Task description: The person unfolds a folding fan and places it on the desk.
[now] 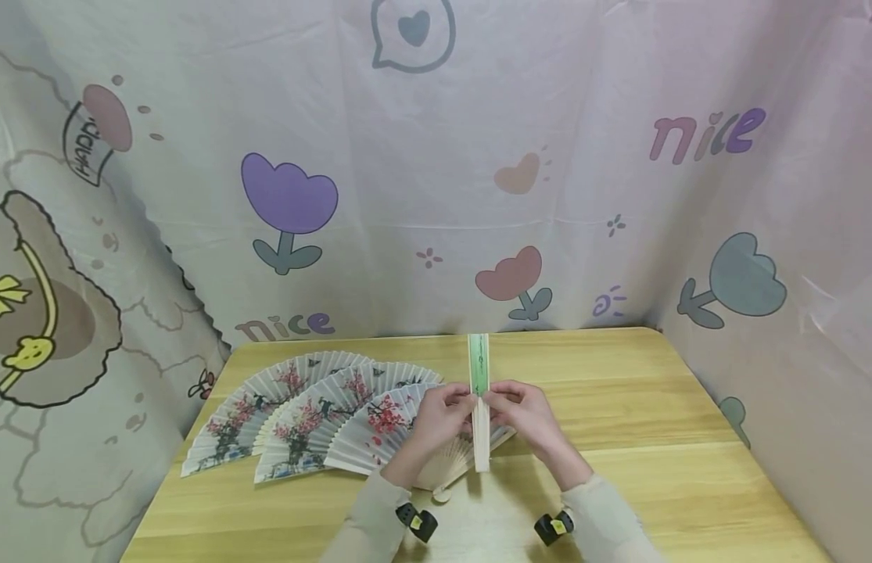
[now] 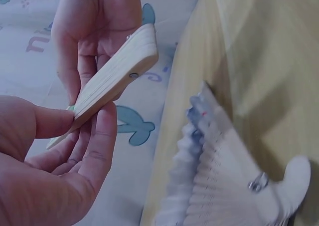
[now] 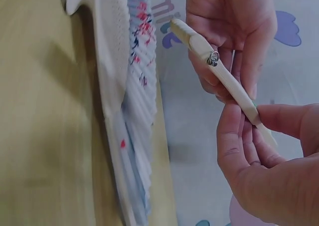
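A folded hand fan [image 1: 481,442] stands nearly upright in the middle of the head view, above the table. Its upper part shows a green strip between pale edges; pale ribs run below. My left hand [image 1: 438,416] pinches one side of it between thumb and fingers. From the other side, my right hand [image 1: 532,416] grips it at the same height. In the left wrist view, a metal rivet [image 2: 133,76] joins the pale ribs at the handle end. A spread fan with red blossoms [image 1: 386,418] lies on the table beside and behind the left hand.
Two more spread fans with blossom pictures, one at the far left [image 1: 227,426] and one in the middle [image 1: 302,434], overlap on the left of the wooden table [image 1: 640,500]. A printed curtain [image 1: 414,156] hangs behind the table and along its sides.
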`<action>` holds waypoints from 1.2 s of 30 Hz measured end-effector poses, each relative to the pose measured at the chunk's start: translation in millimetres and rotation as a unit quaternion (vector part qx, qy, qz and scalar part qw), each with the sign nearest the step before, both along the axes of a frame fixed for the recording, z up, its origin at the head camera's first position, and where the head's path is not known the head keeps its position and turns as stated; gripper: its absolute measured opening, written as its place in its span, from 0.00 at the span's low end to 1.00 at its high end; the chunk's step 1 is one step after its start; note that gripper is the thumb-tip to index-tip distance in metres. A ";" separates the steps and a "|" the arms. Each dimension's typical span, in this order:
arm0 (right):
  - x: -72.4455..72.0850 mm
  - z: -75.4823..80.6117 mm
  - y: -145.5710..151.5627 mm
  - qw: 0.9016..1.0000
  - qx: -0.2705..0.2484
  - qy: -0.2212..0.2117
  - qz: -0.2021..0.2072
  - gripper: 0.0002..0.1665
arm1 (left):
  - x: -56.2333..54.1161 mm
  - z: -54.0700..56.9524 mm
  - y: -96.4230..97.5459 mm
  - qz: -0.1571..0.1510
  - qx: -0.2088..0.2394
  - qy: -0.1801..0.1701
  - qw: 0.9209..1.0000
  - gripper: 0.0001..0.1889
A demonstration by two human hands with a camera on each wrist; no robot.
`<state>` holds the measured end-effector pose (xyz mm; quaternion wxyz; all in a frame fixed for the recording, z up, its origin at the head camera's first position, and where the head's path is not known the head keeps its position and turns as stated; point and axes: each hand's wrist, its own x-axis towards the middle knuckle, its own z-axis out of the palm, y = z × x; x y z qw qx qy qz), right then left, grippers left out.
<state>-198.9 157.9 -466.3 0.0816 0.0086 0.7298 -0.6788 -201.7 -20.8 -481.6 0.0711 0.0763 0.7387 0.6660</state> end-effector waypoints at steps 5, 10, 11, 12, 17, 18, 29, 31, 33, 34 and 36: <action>-2.2 2.7 -11.1 1.000 -0.003 0.011 0.012 0.21 | -0.5 2.5 -14.1 0.003 0.007 0.014 1.000 0.15; -5.2 5.4 -21.7 1.000 -0.017 0.016 0.007 0.18 | -1.0 6.1 -22.4 0.020 0.028 0.017 0.999 0.16; -5.6 6.1 -23.6 1.000 -0.021 0.016 0.006 0.18 | -1.0 6.6 -23.6 0.024 0.033 0.014 0.999 0.16; -5.8 6.9 -25.5 1.000 -0.026 0.014 0.004 0.18 | -0.8 7.2 -24.8 0.027 0.037 0.011 0.999 0.16; -6.5 9.1 -31.9 0.999 -0.039 0.005 -0.006 0.16 | 1.2 8.6 -30.2 0.033 0.050 -0.004 0.998 0.17; -6.7 9.3 -32.9 0.999 -0.039 0.004 -0.007 0.16 | 1.7 8.5 -31.2 0.033 0.051 -0.004 0.998 0.18; -7.8 12.7 -39.1 0.998 -0.039 0.007 -0.042 0.12 | 2.6 7.6 -39.0 0.056 0.063 0.000 0.996 0.19; -8.5 13.0 -39.4 0.998 -0.041 0.006 -0.049 0.11 | 2.2 7.7 -40.3 0.059 0.070 -0.003 0.996 0.19; -9.1 13.2 -39.5 0.998 -0.044 0.004 -0.051 0.11 | 1.7 7.9 -41.3 0.061 0.077 -0.008 0.995 0.19; -9.3 13.3 -39.6 0.998 -0.044 0.005 -0.051 0.11 | 1.6 8.2 -41.7 0.062 0.078 -0.010 0.995 0.19; -9.8 13.3 -39.8 0.998 -0.048 0.005 -0.051 0.11 | 1.3 8.3 -42.2 0.064 0.082 -0.014 0.994 0.19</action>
